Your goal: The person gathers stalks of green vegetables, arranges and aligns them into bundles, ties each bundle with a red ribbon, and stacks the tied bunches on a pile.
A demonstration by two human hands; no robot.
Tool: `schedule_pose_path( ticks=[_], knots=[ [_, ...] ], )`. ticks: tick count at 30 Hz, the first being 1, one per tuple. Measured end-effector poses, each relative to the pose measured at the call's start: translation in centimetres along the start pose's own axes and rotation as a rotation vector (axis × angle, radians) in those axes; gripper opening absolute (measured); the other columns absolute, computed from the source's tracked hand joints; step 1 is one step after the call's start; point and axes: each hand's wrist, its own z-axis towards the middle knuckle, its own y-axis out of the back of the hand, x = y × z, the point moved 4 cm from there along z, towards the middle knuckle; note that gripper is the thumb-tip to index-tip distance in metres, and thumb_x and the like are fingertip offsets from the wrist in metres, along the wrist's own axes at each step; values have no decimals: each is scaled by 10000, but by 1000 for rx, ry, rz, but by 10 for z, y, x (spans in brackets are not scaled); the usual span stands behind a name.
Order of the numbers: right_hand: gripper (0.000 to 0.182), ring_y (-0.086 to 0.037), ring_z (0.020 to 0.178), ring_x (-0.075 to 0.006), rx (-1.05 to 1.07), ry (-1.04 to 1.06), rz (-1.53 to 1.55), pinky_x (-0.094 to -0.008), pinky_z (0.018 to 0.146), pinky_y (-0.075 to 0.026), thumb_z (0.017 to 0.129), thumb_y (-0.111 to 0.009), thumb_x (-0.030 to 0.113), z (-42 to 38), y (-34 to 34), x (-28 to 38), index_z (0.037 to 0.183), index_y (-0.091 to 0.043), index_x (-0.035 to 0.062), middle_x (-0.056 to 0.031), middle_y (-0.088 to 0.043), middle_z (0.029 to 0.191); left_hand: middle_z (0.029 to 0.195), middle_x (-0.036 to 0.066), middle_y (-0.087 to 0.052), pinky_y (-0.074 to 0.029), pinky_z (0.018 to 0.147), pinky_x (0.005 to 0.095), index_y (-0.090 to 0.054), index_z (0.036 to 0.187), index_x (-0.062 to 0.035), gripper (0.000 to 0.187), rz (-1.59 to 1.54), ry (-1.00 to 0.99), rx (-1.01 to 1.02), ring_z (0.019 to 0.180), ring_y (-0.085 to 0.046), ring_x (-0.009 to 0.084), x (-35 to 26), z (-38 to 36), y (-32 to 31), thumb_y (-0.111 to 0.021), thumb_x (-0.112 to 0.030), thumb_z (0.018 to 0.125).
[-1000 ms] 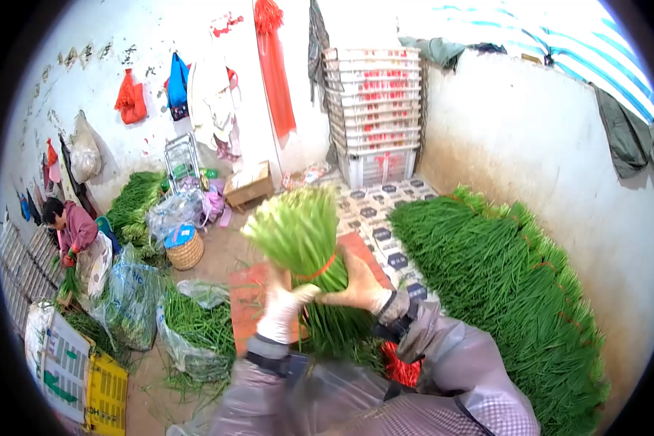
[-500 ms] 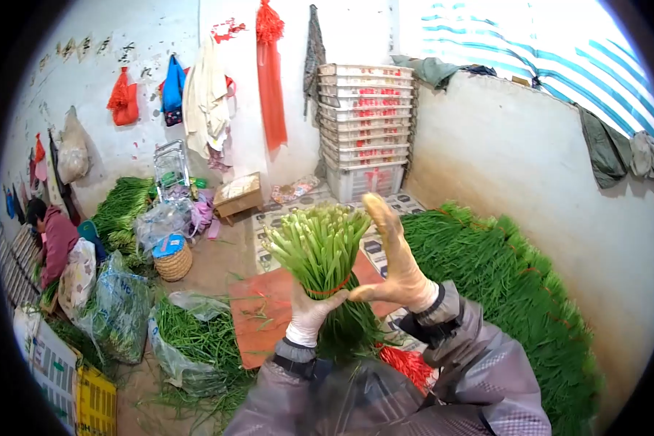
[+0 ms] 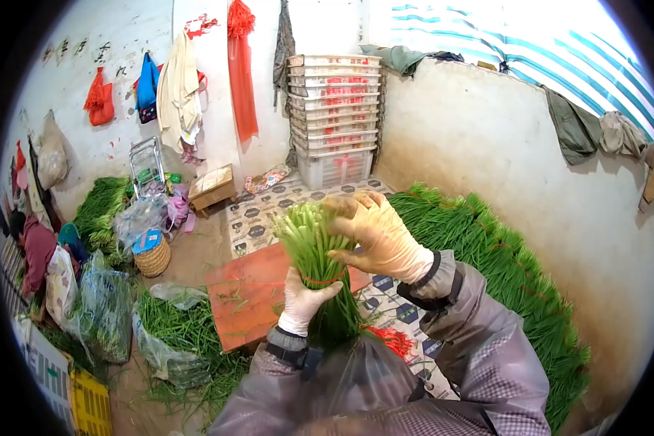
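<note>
A bunch of chives (image 3: 309, 243) stands upright in front of me, pale cut ends up, with a red band around its middle. My left hand (image 3: 303, 299), in a white glove, is closed around it at the band. Over the right side of the pale ends, my right hand (image 3: 385, 236), in a yellowed glove, curls its fingers and thumb against the stalks. Its fingertips are partly blurred among them. The lower leaves hang toward my lap, where a bundle of red ties (image 3: 392, 340) lies beside them.
A reddish board (image 3: 243, 291) lies ahead. Chives in rows (image 3: 501, 269) cover the floor at right. Stacked crates (image 3: 334, 123) stand at the back. At left are a bag of loose greens (image 3: 174, 327), a woven basket (image 3: 152, 254), a yellow crate (image 3: 91, 400) and another person (image 3: 38, 251).
My right hand has moved from beside the bunch, fingers raised, to curl over the stalk ends. My left hand still grips the bunch. The view has shifted slightly right.
</note>
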Motion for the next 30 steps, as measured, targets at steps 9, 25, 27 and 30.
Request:
schedule_pose_path(
  ticks=[9, 25, 27, 30],
  knots=[
    [104, -593, 905, -233, -219, -193, 718, -337, 810, -484, 814, -627, 20, -37, 6, -18, 917, -614, 20, -136, -646, 1204, 1202, 65, -636, -492, 976, 334, -477, 1280, -38, 741, 165, 39, 130, 1104, -610, 185, -3, -29, -31, -874, -89, 657],
    [97, -606, 1061, -323, 18, -160, 485, -408, 943, -467, 750, -672, 96, -45, 8, -7, 814, -679, 23, -166, -634, 1209, 1359, 81, -532, -461, 1042, 376, -346, 1417, -63, 848, 80, 61, 231, 1240, -541, 219, 8, -37, -52, -818, -35, 713],
    [75, -619, 1045, -285, -13, -180, 450, -391, 940, -470, 783, -668, 82, -45, 5, -7, 828, -669, 22, -137, -643, 1200, 1364, 84, -528, -463, 1039, 376, -343, 1419, -67, 856, 107, 69, 233, 1234, -544, 219, 4, -37, -52, -821, -36, 710],
    [47, -614, 1027, -219, -277, -259, 901, -371, 920, -480, 852, -639, 59, -38, 20, -13, 856, -645, 13, -108, -655, 1163, 1321, 98, -562, -477, 1013, 364, -389, 1382, -45, 822, 96, 142, 184, 1179, -576, 216, 3, -35, -50, -834, -44, 689]
  ],
)
